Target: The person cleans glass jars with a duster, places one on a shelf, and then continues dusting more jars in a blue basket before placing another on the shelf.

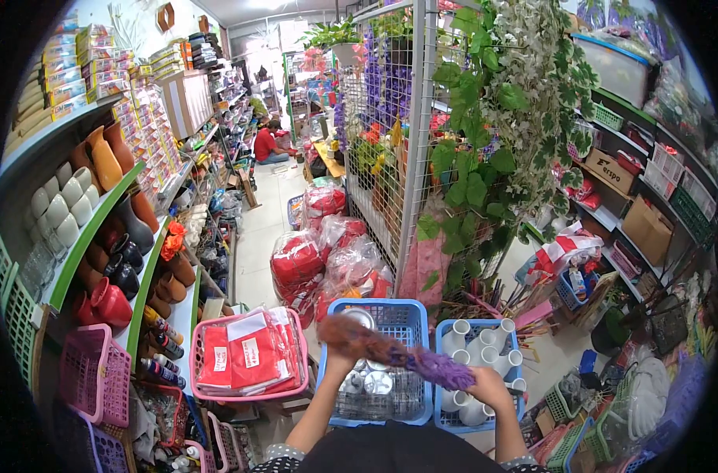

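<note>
Both my hands hold one long fuzzy strand (pixel 390 348) that runs brown at its left end and purple at its right. My left hand (pixel 339 356) grips the brown end and my right hand (pixel 485 383) grips the purple end. The strand hangs over a blue basket (pixel 412 309) that holds shiny metal pieces. Beside it, under my right hand, a second blue basket (pixel 449 420) is filled with several white cups.
A pink basket (pixel 250 392) of red packets stands at my left. Shelves of ceramic vases (pixel 106 162) line the left wall. A wire rack with artificial plants (pixel 485 142) rises ahead. Red bagged goods (pixel 300 260) sit on the aisle floor. A person in red (pixel 266 144) crouches far down the aisle.
</note>
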Demonstrator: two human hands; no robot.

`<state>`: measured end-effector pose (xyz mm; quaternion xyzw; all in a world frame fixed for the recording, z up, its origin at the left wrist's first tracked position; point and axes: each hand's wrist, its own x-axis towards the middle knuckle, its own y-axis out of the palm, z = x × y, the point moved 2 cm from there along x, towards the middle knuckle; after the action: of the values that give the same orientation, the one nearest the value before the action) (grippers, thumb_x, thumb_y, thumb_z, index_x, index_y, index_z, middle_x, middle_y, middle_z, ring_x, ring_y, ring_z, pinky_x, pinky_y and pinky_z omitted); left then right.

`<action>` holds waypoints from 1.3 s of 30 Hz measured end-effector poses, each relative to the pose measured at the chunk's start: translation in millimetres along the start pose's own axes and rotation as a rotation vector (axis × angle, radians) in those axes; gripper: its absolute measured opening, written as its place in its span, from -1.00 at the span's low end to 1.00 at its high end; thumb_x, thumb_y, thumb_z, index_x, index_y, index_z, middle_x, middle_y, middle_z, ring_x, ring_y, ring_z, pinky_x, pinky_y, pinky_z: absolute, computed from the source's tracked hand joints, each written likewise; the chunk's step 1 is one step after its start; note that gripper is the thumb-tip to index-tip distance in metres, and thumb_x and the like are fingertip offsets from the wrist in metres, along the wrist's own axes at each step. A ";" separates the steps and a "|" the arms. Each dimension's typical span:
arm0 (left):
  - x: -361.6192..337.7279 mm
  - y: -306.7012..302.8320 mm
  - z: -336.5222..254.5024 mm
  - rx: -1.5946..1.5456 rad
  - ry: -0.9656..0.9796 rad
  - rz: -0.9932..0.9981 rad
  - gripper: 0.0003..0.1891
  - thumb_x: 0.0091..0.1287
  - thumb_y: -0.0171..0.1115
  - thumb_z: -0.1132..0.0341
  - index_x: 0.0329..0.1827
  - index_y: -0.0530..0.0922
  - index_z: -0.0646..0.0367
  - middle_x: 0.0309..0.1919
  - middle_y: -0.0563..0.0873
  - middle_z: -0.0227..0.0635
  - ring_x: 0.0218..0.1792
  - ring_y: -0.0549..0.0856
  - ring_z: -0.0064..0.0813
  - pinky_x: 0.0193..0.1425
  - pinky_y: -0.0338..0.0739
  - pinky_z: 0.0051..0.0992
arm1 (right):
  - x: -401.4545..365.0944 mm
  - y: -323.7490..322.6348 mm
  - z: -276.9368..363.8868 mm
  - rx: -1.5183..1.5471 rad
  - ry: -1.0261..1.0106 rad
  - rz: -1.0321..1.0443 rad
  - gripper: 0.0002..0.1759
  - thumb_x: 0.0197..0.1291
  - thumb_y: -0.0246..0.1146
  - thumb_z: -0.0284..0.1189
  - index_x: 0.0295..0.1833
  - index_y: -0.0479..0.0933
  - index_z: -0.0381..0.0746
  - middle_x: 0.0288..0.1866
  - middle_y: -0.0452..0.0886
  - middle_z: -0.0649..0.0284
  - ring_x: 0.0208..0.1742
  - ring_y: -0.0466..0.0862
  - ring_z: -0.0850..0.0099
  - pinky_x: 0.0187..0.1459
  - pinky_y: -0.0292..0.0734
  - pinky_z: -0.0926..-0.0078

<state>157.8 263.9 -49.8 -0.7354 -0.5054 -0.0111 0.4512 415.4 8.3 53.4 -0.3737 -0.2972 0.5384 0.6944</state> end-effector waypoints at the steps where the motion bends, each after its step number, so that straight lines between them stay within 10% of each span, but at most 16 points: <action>1: 10.5 -25.5 -42.4 -0.319 -0.103 -0.125 -0.22 -0.01 0.46 0.30 0.26 0.20 0.18 0.10 0.47 -0.17 0.14 0.48 -0.31 0.25 0.37 -0.35 | -5.0 -6.0 8.4 0.021 0.065 -0.017 -0.68 -0.05 0.31 -0.30 -0.15 0.60 -0.20 -0.38 0.62 -0.02 -0.33 0.62 0.01 -0.27 0.49 0.21; 3: 18.7 -36.2 -68.5 -0.718 -0.293 -0.213 0.04 -0.28 0.62 0.38 0.29 0.10 0.21 0.12 0.44 -0.17 0.17 0.48 -0.34 0.27 0.36 -0.37 | -10.0 -10.4 9.4 0.074 0.133 -0.029 -0.68 -0.06 0.32 -0.31 -0.16 0.60 -0.21 -0.38 0.62 -0.03 -0.32 0.62 0.01 -0.26 0.49 0.20; 22: 15.6 -19.8 -47.8 -0.812 -0.259 -0.105 -0.04 -0.30 0.60 0.38 0.23 0.20 0.29 0.12 0.42 -0.12 0.16 0.46 -0.25 0.26 0.34 -0.36 | -13.3 -22.1 11.9 0.038 0.146 0.080 -0.66 -0.07 0.34 -0.21 -0.21 0.62 -0.19 -0.35 0.63 0.00 -0.28 0.63 0.03 -0.22 0.49 0.13; 28: 0.6 -12.2 -52.0 -0.475 -0.208 -0.193 -0.04 -0.18 0.56 0.28 0.28 0.16 0.32 0.09 0.48 -0.16 0.14 0.48 -0.30 0.28 0.32 -0.29 | 9.6 8.5 46.0 -0.033 0.063 -0.027 -0.64 -0.02 0.31 -0.23 -0.14 0.60 -0.21 -0.39 0.61 -0.05 -0.30 0.62 -0.01 -0.23 0.49 0.11; 30: 1.4 -5.5 -56.7 0.356 0.372 0.042 -0.06 -0.21 0.58 0.26 0.25 0.19 0.27 0.09 0.47 -0.16 0.12 0.48 -0.27 0.26 0.33 -0.31 | 16.7 18.4 53.8 -0.006 0.030 0.039 -0.64 -0.01 0.31 -0.23 -0.11 0.59 -0.19 -0.37 0.61 -0.04 -0.28 0.62 0.00 -0.23 0.49 0.08; 31: 0.1 3.2 -53.7 -0.396 -0.101 -0.105 -0.08 -0.24 0.57 0.29 0.22 0.21 0.23 0.06 0.47 -0.18 0.09 0.49 -0.28 0.25 0.32 -0.33 | 20.8 18.5 60.9 -0.040 -0.008 0.048 -0.64 0.00 0.31 -0.21 -0.10 0.58 -0.16 -0.36 0.63 -0.01 -0.27 0.62 0.01 -0.24 0.50 0.09; 34: -4.1 14.8 -51.1 -0.808 -0.335 -0.029 -0.09 -0.25 0.57 0.33 0.21 0.20 0.24 0.04 0.46 -0.18 0.09 0.49 -0.29 0.26 0.32 -0.34 | 31.1 28.5 73.2 -0.065 -0.022 0.022 -0.63 0.02 0.30 -0.20 -0.08 0.56 -0.14 -0.35 0.64 0.01 -0.26 0.63 0.02 -0.23 0.51 0.09; 38: -0.2 -27.5 -84.4 -0.616 -0.280 -0.134 -0.05 -0.27 0.57 0.31 0.24 0.20 0.25 0.08 0.47 -0.10 0.20 0.41 -0.23 0.31 0.28 -0.30 | 32.3 49.0 50.6 0.014 0.014 -0.035 -0.61 0.02 0.29 -0.16 -0.08 0.58 -0.14 -0.35 0.63 -0.01 -0.26 0.62 -0.01 -0.22 0.50 0.09; 39: -4.4 -6.5 -49.9 -0.037 0.069 -0.121 -0.10 -0.25 0.57 0.32 0.21 0.23 0.22 0.06 0.48 -0.12 0.18 0.44 -0.25 0.29 0.30 -0.30 | 31.9 50.8 42.5 0.019 -0.048 0.069 -0.61 0.03 0.29 -0.15 -0.08 0.58 -0.15 -0.36 0.62 -0.03 -0.26 0.62 -0.01 -0.22 0.50 0.08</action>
<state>172.6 227.5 -18.1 -0.7111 -0.5327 -0.0729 0.4530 361.9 54.8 34.3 -0.3642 -0.2955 0.5737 0.6715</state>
